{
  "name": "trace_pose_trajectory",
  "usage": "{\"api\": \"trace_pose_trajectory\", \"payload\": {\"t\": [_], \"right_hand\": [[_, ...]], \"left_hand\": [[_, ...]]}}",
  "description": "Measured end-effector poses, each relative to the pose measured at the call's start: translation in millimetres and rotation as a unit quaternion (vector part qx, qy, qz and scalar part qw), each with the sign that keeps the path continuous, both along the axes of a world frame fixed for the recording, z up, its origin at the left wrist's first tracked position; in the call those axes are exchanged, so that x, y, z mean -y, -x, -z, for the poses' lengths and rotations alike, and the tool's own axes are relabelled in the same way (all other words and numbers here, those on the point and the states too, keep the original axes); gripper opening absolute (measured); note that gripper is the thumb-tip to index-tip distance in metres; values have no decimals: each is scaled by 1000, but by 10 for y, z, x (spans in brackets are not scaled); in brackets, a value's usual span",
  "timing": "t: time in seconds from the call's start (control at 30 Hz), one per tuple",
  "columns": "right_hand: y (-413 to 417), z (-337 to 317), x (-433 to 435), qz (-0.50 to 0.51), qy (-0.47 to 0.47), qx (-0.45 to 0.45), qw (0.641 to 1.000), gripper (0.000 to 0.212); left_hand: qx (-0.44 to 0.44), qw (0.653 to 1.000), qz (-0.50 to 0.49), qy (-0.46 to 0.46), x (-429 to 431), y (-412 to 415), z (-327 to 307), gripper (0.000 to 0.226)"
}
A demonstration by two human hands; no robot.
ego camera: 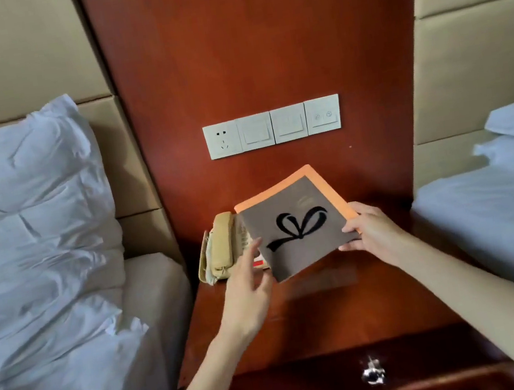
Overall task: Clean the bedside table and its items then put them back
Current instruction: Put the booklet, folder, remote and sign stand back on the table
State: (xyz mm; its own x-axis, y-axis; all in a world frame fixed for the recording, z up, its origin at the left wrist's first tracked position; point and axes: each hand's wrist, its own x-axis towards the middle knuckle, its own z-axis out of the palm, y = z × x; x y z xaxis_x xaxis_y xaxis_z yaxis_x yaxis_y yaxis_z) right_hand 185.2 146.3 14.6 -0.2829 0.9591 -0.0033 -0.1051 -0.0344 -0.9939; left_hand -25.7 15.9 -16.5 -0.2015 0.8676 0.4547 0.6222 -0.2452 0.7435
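Observation:
A grey booklet (300,231) with an orange border and a black ribbon drawing hangs tilted above the red-brown bedside table (331,313). My right hand (369,228) grips its right edge. My left hand (248,285) is open with fingers spread, its fingertips at the booklet's lower left edge. A beige telephone (220,246) sits at the table's back left corner, partly hidden behind the booklet and my left hand. A small white and red item (258,263) peeks out beside the phone.
A row of white wall switches and a socket (272,126) is on the wooden panel behind the table. Beds with white bedding flank the table, left (34,242) and right (499,210). A drawer with a shiny knob (372,373) is below the tabletop.

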Motion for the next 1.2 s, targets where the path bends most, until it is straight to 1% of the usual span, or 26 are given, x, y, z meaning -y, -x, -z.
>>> {"api": "trace_pose_trajectory", "payload": {"t": [0.07,0.13,0.2,0.23,0.27,0.33,0.4,0.47,0.53,0.6,0.7,0.77,0.83,0.9,1.03,1.07,1.13,1.2], "right_hand": [[-241,112,-199,60,10,6,998,43],[-457,188,-384,122,24,0,992,44],[-643,226,-543,168,33,1,985,47],[-723,238,-618,182,36,4,983,49],[-793,249,-690,193,39,10,980,50],[-906,280,-831,209,44,23,977,50],[-979,312,-955,216,54,33,974,44],[-991,328,-1060,198,65,52,977,31],[-971,345,-1161,181,69,87,977,26],[-943,379,-1249,195,76,108,972,28],[-859,417,-1312,223,79,117,965,37],[-826,420,-1363,256,69,155,952,42],[-834,407,-1404,295,54,196,934,43],[-858,405,-1432,313,34,240,918,41],[-923,454,-1456,320,-18,337,885,34],[-936,466,-1454,321,-24,358,877,31],[-962,487,-1437,322,-29,383,865,30],[-997,513,-1403,324,-29,389,862,27]], "left_hand": [[-101,994,-8,49,-72,-194,222,52],[-207,975,-45,71,-91,-353,381,44],[-287,954,-70,47,-83,-467,506,29],[-311,947,-77,23,-76,-512,561,22],[-328,941,-84,0,-64,-543,611,18],[-352,931,-91,-27,-62,-572,682,20],[-358,927,-99,-40,-77,-566,718,22],[-339,934,-109,-37,-83,-557,730,21],[-320,940,-117,-31,-88,-552,732,19],[-308,943,-119,-28,-91,-551,730,17],[-290,950,-117,-27,-93,-529,735,16],[-280,953,-117,-25,-98,-518,744,16],[-277,953,-119,-26,-96,-519,747,16],[-280,952,-120,-27,-92,-520,740,13],[-283,951,-119,-28,-90,-523,748,1],[-282,952,-119,-30,-89,-523,750,1],[-281,952,-121,-35,-90,-519,754,2],[-282,951,-123,-35,-98,-516,755,3]]}}
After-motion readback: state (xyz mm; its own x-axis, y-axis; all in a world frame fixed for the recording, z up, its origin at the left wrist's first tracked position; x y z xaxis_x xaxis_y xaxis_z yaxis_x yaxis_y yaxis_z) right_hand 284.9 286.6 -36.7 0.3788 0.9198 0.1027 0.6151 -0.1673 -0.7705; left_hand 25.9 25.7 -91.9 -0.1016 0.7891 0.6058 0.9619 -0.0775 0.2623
